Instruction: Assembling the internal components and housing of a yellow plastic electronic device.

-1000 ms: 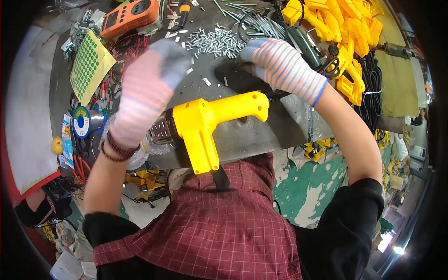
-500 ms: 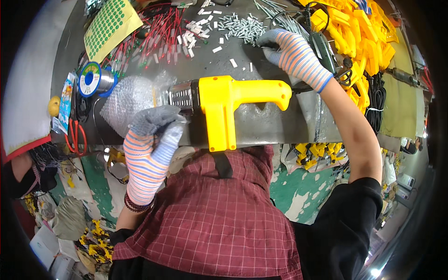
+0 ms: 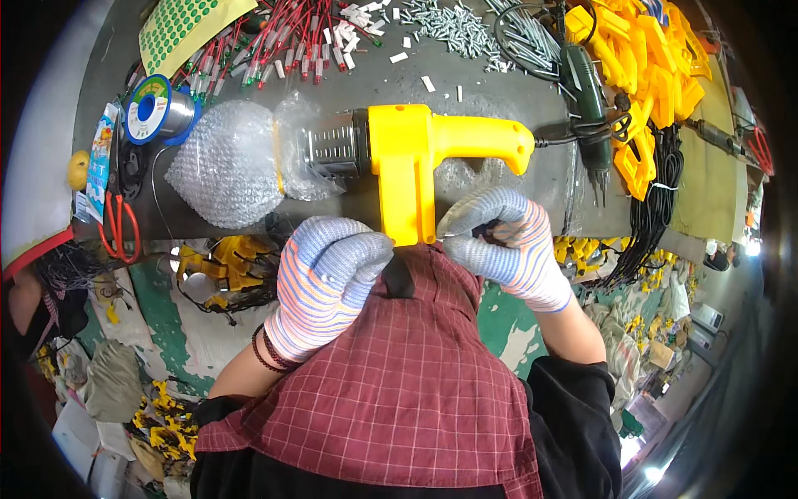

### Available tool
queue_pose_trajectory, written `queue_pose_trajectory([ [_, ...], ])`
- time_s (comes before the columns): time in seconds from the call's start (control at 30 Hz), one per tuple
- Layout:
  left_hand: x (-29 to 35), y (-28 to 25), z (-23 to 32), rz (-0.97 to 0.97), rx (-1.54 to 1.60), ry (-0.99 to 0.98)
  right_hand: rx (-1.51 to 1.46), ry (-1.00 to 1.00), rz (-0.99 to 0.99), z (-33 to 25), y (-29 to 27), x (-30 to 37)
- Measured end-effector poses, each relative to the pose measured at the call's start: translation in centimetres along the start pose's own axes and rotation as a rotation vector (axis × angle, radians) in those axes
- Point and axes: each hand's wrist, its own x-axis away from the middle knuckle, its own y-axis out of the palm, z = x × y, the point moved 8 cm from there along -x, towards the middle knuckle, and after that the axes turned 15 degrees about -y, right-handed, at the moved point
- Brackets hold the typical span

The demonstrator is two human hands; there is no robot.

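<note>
A yellow-bodied power tool [image 3: 405, 179] lies on the bench, its handle to the right and a slotted metal barrel [image 3: 337, 148] to the left. Bubble wrap [image 3: 229, 166] surrounds the barrel's far-left end. My left hand [image 3: 328, 279], in a striped glove with grey fingertips, is closed, its fingertips at the left side of the housing's near end. On the other side of that end, my right hand [image 3: 507, 245], gloved alike, has thumb and forefinger pinched together. Anything small between the fingers of either hand is too hidden to make out.
Loose screws [image 3: 457, 29] are heaped at the back, near red-wired indicator lights [image 3: 287, 46]. A dark green corded tool [image 3: 586, 100] and yellow housings [image 3: 640, 58] lie at right. A solder spool [image 3: 158, 112] and red-handled scissors [image 3: 122, 229] lie at left.
My right hand has come from the screw pile back to the near end of the yellow housing. My left hand has moved right, away from the bubble wrap, to the same end.
</note>
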Motion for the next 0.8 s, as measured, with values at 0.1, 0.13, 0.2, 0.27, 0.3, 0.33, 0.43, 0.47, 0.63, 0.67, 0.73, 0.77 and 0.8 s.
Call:
queue_pose_trajectory([
  [0.1, -0.1, 0.0, 0.5, 0.011, -0.053, 0.096, -0.046, -0.031, 0.035, 0.4, 0.5, 0.2],
  [0.13, 0.0, 0.2, 0.9, 0.0, -0.103, 0.146, -0.046, -0.029, 0.032, 0.3, 0.6, 0.2],
  [0.2, 0.0, 0.3, 1.0, -0.01, -0.151, 0.194, 0.101, -0.068, -0.006, -0.5, 0.7, 0.0],
  [0.27, 0.2, 1.0, 1.3, -0.083, -0.253, 0.29, 0.29, -0.215, -0.075, -2.0, 0.9, -0.4],
  [0.3, 0.0, 1.0, 1.2, -0.083, -0.25, 0.289, 0.478, -0.364, -0.143, -3.2, 1.4, -0.6],
  [0.33, -0.1, 1.0, 1.1, -0.082, -0.25, 0.309, 0.479, -0.361, -0.143, -3.5, 1.3, -0.8],
  [0.43, -0.4, 0.8, 0.9, -0.055, -0.227, 0.296, 0.557, -0.326, -0.137, -4.6, 0.0, -1.5],
  [0.47, -0.5, 0.6, 0.7, -0.027, -0.207, 0.262, 0.543, -0.337, -0.099, -5.2, -0.6, -2.0],
  [0.63, -0.5, 0.8, 0.6, 0.034, -0.207, 0.311, 0.611, -0.415, -0.026, -6.5, -1.1, -7.6],
  [0.67, -0.7, 0.8, 0.9, 0.029, -0.218, 0.326, 0.616, -0.419, -0.022, -6.3, -0.9, -8.8],
  [0.73, -0.8, 1.0, 0.8, 0.014, -0.187, 0.324, 0.623, -0.379, -0.029, -5.0, -0.4, -11.1],
  [0.77, -0.8, 1.0, 0.8, 0.016, -0.19, 0.325, 0.489, -0.224, -0.056, -2.9, -0.3, -11.9],
  [0.8, -0.7, 1.0, 0.6, 0.008, -0.183, 0.316, 0.49, -0.227, -0.056, -3.2, -0.1, -12.2],
])
